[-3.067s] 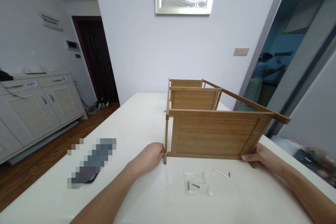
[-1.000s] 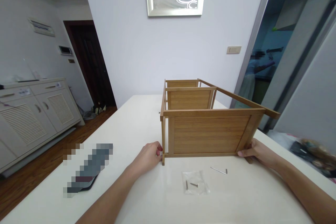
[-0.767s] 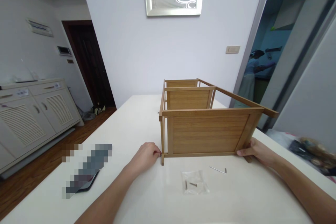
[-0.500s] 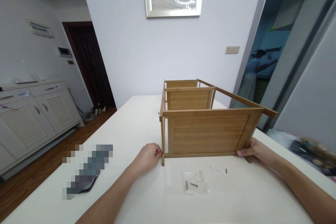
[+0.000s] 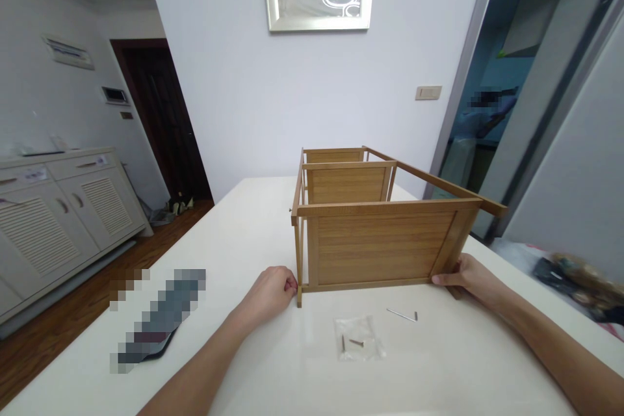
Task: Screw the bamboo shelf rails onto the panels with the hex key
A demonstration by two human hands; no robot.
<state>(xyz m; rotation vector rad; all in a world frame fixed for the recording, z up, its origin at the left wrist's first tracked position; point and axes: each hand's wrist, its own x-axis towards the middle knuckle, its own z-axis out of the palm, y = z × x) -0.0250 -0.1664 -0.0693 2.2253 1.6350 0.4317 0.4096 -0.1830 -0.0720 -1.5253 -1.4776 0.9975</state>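
A wooden shelf rack (image 5: 375, 244) with several panels lies on its side on the white table (image 5: 273, 377). My right hand (image 5: 470, 281) grips its lower right corner, thumb on the near face. My left hand (image 5: 273, 289) is closed beside the lower left end of the frame, at the outer face of the post. Whatever its curled fingers pinch is hidden. A small screw sticks out of the frame's upper left end. In front of the rack lie a clear plastic bag (image 5: 371, 331) with two screws and a hex key (image 5: 402, 315).
A dark phone-like object (image 5: 163, 322), partly pixelated, lies on the table at left. A white cabinet (image 5: 63, 201) stands beyond it. Behind the table is a wall with a framed picture (image 5: 319, 29). Bagged items (image 5: 575, 283) are at right, and a person (image 5: 470, 133) stands through the doorway.
The view has shifted slightly. The rack's right end has moved a little left along with my right hand. My left hand stays at the left post. The person in the doorway has changed posture.
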